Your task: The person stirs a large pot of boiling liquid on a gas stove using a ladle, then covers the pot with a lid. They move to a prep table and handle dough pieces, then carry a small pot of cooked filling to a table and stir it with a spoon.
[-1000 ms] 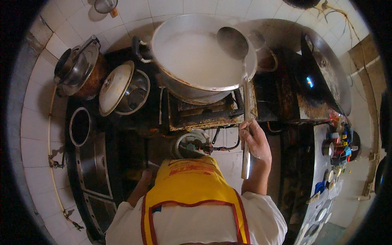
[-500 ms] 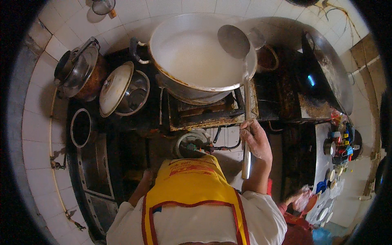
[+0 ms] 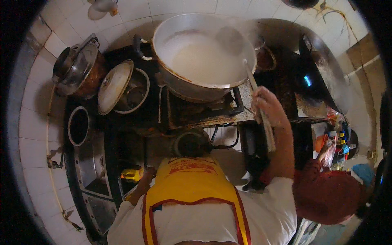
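My right hand [image 3: 269,104] is closed round the long handle [image 3: 265,122] of a skimmer with a round, flat head. The skimmer's head [image 3: 230,41] is blurred by motion and veiled in steam over the far right part of a large metal pot [image 3: 169,73]. Cloudy whitish liquid [image 3: 200,61] fills much of the pot. Low at my left side hangs my left hand [image 3: 150,173], in shadow, with its fingers hard to make out. A yellow object [image 3: 132,175] lies close beside it; I cannot tell whether they touch.
A lidded pot [image 3: 83,75], a pale lid [image 3: 115,87] leaning on a steel bowl [image 3: 141,87] and a dark pot [image 3: 79,126] stand left. A big wok [image 3: 326,77] is at the right. A person in dark red [image 3: 326,192] bends close on my right.
My right hand has moved up and right, swinging the skimmer's handle outward. Its head has shifted slightly left. The person in red has come further into view.
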### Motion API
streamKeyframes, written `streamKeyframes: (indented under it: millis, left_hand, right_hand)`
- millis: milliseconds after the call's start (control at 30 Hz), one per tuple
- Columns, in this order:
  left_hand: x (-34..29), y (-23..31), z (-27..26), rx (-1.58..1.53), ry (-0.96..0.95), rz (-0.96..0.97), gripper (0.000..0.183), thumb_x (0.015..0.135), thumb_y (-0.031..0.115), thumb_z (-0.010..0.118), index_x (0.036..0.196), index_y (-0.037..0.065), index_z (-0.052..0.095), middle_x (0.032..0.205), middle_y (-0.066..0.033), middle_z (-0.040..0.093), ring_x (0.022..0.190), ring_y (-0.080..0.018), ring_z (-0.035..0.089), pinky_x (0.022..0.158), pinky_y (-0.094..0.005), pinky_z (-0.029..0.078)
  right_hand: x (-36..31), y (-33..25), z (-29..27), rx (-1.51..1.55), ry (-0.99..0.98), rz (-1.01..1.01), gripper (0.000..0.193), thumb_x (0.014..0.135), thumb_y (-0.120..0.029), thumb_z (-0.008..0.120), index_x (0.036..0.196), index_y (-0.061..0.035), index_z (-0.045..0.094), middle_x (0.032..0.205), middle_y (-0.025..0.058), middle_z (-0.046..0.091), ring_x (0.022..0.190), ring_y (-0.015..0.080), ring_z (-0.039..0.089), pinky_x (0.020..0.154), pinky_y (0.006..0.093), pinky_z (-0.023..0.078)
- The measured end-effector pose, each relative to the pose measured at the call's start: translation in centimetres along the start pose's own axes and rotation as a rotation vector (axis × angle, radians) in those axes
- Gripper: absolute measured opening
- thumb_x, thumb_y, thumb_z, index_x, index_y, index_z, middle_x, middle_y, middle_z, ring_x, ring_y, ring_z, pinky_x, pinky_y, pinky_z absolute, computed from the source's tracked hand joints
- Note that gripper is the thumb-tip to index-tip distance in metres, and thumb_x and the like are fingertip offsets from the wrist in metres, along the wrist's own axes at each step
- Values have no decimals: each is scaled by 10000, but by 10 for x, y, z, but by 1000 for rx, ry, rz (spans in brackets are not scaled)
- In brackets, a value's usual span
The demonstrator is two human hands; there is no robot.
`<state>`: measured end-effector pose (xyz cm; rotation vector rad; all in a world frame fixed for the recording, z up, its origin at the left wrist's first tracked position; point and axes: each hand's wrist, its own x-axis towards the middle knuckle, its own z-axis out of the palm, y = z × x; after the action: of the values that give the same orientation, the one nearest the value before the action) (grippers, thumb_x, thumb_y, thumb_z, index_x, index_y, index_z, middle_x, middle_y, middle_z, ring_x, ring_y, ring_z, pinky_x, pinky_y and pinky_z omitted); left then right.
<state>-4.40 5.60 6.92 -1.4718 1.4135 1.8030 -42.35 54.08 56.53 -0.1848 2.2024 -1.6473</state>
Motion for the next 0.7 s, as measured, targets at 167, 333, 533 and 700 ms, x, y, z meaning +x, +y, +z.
streamKeyframes:
  millis: [167, 333, 533, 700]
  left_hand:
    - [-11, 2, 11, -119, -15, -41, 142, 940, 236, 606, 856, 122, 592, 708, -26, 572, 606, -158, 536, 536, -295, 426]
    - [-1, -15, 6, -152, -259, -20, 201, 945, 214, 581, 773, 120, 540, 653, -13, 503, 533, -147, 466, 488, -296, 384]
    - [-23, -18, 13, -102, -76, -30, 228, 954, 216, 565, 745, 133, 530, 622, -8, 469, 491, -151, 430, 468, -306, 376]
    - [-22, -15, 1, -187, -97, -24, 210, 956, 206, 568, 760, 142, 530, 610, -7, 453, 483, -160, 427, 469, -313, 391]
  right_hand:
    - [37, -35, -17, 84, -118, 111, 180, 897, -151, 560, 1053, -72, 516, 746, 28, 540, 536, 109, 523, 442, 233, 416]
    - [71, -32, -13, 244, -268, 174, 270, 906, -148, 565, 1144, -28, 517, 785, 73, 560, 545, 124, 528, 471, 250, 447]
    - [98, 1, -2, 1121, -756, 260, 370, 953, -165, 523, 1270, 22, 479, 915, 171, 528, 624, 165, 508, 511, 301, 490]
    - [73, 1, 9, 1372, -806, 239, 276, 984, -193, 457, 1177, -2, 505, 871, 146, 490, 600, 164, 497, 454, 310, 481]
